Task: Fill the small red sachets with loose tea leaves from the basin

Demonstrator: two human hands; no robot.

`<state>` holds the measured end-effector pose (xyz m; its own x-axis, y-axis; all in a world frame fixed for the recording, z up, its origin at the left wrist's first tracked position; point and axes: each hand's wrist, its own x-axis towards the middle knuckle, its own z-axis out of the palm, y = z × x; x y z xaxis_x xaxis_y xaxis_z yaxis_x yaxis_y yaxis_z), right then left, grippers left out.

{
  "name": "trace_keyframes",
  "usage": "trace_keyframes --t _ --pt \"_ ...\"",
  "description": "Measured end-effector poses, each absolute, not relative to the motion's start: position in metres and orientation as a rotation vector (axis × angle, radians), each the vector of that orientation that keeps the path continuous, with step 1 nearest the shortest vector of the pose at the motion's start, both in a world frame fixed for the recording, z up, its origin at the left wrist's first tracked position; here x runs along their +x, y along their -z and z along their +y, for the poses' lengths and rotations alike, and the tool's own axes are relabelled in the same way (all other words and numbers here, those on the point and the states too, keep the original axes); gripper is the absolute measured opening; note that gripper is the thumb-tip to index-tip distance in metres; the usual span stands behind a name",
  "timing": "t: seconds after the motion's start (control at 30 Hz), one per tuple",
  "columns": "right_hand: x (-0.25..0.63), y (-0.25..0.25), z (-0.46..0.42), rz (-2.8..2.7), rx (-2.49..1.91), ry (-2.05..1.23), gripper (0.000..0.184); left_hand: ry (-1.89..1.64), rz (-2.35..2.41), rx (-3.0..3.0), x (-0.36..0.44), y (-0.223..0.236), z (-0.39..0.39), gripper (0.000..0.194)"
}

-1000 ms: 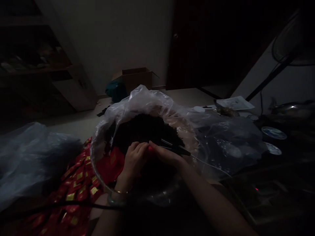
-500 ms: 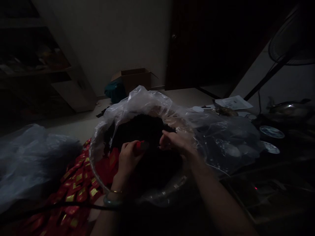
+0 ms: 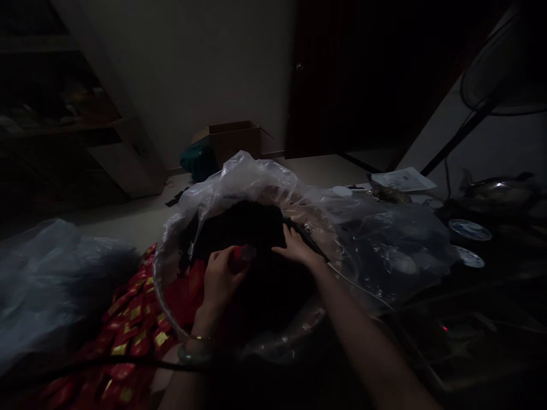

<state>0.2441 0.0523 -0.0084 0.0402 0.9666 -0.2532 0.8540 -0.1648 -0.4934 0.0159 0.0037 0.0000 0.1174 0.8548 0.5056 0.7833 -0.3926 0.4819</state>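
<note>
The scene is very dim. A large clear plastic bag (image 3: 256, 176) lies open in front of me with a heap of dark loose material (image 3: 243, 228) inside. My left hand (image 3: 220, 279) is closed round a small red packet (image 3: 243, 254) above the heap; a bangle sits on that wrist. My right hand (image 3: 297, 247) reaches into the heap with its fingers bent, beside a thin dark tool (image 3: 310, 239). I cannot make out whether it holds anything.
Several red and gold packets (image 3: 132, 319) lie piled at the lower left, beside another plastic bag (image 3: 51, 285). A cardboard box (image 3: 233, 139) stands by the far wall. A fan (image 3: 499, 74), small dishes (image 3: 468, 230) and papers (image 3: 404, 179) are on the right.
My hands were together at the red packet; the right hand has since moved away up and right into the dark heap. The left hand keeps the packet.
</note>
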Motion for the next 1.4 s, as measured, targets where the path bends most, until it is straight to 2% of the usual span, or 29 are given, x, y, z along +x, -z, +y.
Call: trace_keyframes --t 0.07,0.1,0.17,0.27,0.3,0.33,0.43,0.47,0.5,0.63,0.8,0.9,1.1,1.23,1.4 --pt "0.236 0.013 0.061 -1.801 -2.165 -0.842 0.107 -1.134 1.672 2.280 0.016 0.000 0.004 0.037" --pt "0.231 0.015 0.063 -1.787 -2.171 -0.858 0.108 -1.131 1.670 2.282 0.016 0.000 0.004 0.037" --pt "0.224 0.015 0.064 -1.840 -2.121 -0.831 0.098 -1.132 1.671 2.281 0.017 -0.001 0.004 0.036" --pt "0.220 0.008 0.056 -2.043 -1.899 -0.721 0.068 -1.134 1.671 2.273 0.017 -0.001 0.004 0.036" --pt "0.221 0.006 0.053 -2.095 -1.830 -0.693 0.065 -1.131 1.668 2.271 0.017 -0.001 0.004 0.037" --pt "0.223 0.003 0.051 -2.121 -1.796 -0.678 0.069 -1.127 1.665 2.270 0.017 -0.001 0.004 0.037" --pt "0.230 0.000 0.048 -2.097 -1.882 -0.750 0.099 -1.129 1.648 2.265 0.017 0.001 0.004 0.040" --pt "0.232 0.001 0.048 -2.094 -1.908 -0.795 0.102 -1.130 1.642 2.263 0.017 0.001 0.004 0.041" --pt "0.233 0.002 0.049 -2.107 -1.907 -0.832 0.100 -1.131 1.638 2.262 0.017 0.002 0.004 0.041" --pt "0.234 0.005 0.051 -2.157 -1.794 -0.777 0.071 -1.121 1.629 2.250 0.018 0.002 0.004 0.040" --pt "0.235 0.004 0.049 -2.113 -1.857 -0.798 0.071 -1.121 1.609 2.258 0.018 0.004 0.005 0.042" --pt "0.234 0.005 0.048 -2.100 -1.833 -0.732 0.055 -1.117 1.617 2.248 0.018 0.005 0.006 0.042" --pt "0.234 0.003 0.048 -2.077 -1.818 -0.685 0.046 -1.131 1.635 2.196 0.018 0.005 0.006 0.042" --pt "0.238 -0.020 0.039 -1.973 -1.535 -0.673 0.032 -1.127 1.659 2.180 0.018 0.005 0.006 0.043" --pt "0.226 -0.054 0.017 -1.805 -1.219 -0.685 0.031 -1.129 1.673 2.148 0.024 0.006 0.005 0.044"
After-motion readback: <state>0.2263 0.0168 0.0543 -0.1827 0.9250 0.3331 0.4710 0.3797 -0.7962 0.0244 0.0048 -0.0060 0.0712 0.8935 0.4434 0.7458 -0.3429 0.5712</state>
